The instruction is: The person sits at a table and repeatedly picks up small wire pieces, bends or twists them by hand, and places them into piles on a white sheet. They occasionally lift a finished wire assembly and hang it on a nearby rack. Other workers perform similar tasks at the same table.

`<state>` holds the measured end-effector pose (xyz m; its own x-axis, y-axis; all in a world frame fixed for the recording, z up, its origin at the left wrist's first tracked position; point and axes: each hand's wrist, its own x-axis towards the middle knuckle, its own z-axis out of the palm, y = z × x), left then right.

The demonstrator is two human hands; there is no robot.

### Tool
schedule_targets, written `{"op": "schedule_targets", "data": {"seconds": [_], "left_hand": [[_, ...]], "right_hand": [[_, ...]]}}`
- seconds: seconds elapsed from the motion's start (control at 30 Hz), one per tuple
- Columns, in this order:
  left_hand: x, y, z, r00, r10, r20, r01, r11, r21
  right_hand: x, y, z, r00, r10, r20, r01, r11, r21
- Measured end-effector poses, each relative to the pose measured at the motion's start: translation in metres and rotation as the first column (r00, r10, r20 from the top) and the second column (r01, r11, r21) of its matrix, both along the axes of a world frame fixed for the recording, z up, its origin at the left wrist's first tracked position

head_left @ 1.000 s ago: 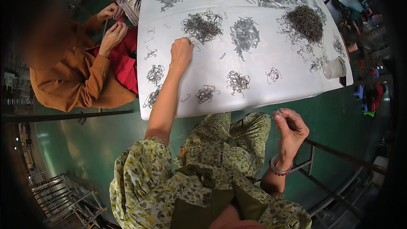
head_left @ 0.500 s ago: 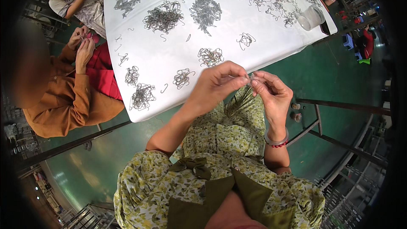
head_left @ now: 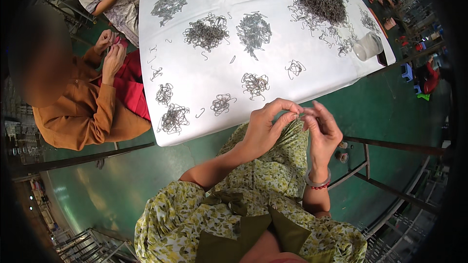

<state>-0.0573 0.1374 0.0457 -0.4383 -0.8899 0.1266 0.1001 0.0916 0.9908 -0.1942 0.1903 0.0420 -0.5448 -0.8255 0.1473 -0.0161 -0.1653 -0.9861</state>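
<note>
My left hand [head_left: 267, 129] is raised just off the table's near edge, thumb and index finger pinched on a small thin metal piece [head_left: 297, 116]. Its exact shape is too small to make out. Close against those fingertips is my right hand [head_left: 322, 134], thumb and index finger drawn together, fingertips slightly blurred. Whatever they pinch is hidden. Nearest on the white table are small heaps of bent metal hooks: one heap [head_left: 255, 85] just beyond my left hand, a smaller heap [head_left: 223, 104] to its left, and a few loose hooks [head_left: 295, 69] farther off.
The white-covered table [head_left: 273, 9] bears a dark mound of hooks [head_left: 322, 4], a pile of flat metal clips [head_left: 254, 34] and another hook pile [head_left: 206, 32]. A clear plastic tub [head_left: 367, 46] lies at the right edge. A co-worker in a brown shirt [head_left: 80, 112] sits at left.
The view has shifted, so the table and both hands sit lower and farther right. My right fingers have lifted and loosened slightly around the left fingertips.
</note>
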Motion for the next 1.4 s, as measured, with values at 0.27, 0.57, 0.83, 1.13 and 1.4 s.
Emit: {"op": "schedule_targets", "data": {"seconds": [0.27,0.57,0.83,1.13,1.4], "left_hand": [[0.011,0.005,-0.016,0.997,0.011,0.082,0.001,0.988,-0.153],[0.016,-0.001,-0.010,0.999,0.043,-0.001,-0.043,0.997,-0.065],[0.003,0.008,-0.003,0.999,0.009,0.038,-0.002,0.984,-0.180],[-0.009,0.014,-0.003,0.999,0.041,-0.009,-0.042,0.997,-0.064],[-0.032,0.016,0.000,1.000,-0.005,-0.001,0.005,0.997,-0.072]], "right_hand": [[0.000,-0.135,-0.059,0.804,0.328,-0.496,-0.307,0.943,0.125],[0.028,-0.226,-0.158,0.520,0.329,-0.788,-0.308,0.933,0.186],[-0.005,-0.204,-0.104,0.756,0.269,-0.596,-0.200,0.963,0.181],[-0.048,-0.019,0.046,0.895,0.444,-0.029,-0.445,0.894,-0.053],[-0.045,0.033,0.060,0.923,0.276,-0.267,-0.298,0.954,-0.045]]}}
